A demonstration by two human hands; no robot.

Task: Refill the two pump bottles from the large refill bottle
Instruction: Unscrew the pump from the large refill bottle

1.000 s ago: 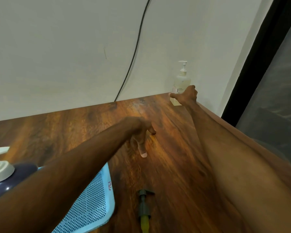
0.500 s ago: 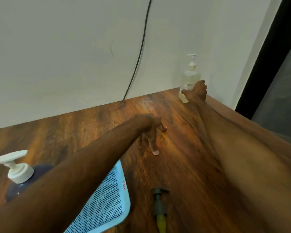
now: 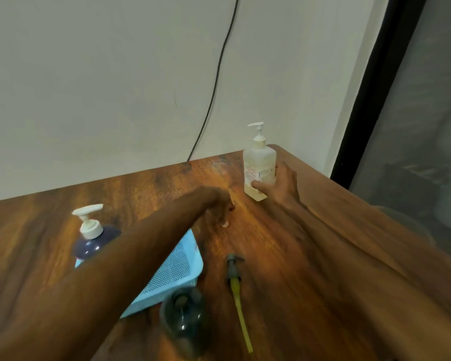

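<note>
A clear pump bottle (image 3: 258,162) with pale liquid and a white pump stands near the table's far right corner. My right hand (image 3: 279,185) is wrapped around its lower part, thumb across the front. My left hand (image 3: 218,208) hovers over the table's middle, fingers loosely curled down, holding nothing. A dark blue pump bottle (image 3: 91,239) with a white pump stands at the left, partly behind my left forearm. A dark open bottle (image 3: 184,319) without a pump stands near the front. Its removed grey pump (image 3: 235,272) with a yellow tube lies on the wood beside it.
A light blue mesh tray (image 3: 177,269) lies under my left forearm on the wooden table (image 3: 284,295). A black cable (image 3: 214,82) runs down the white wall. The table's right edge borders a dark window frame (image 3: 370,87).
My right hand has closed around the clear pump bottle and drawn it a little nearer. The view has tilted down, bringing the dark open bottle and more of the table into sight.
</note>
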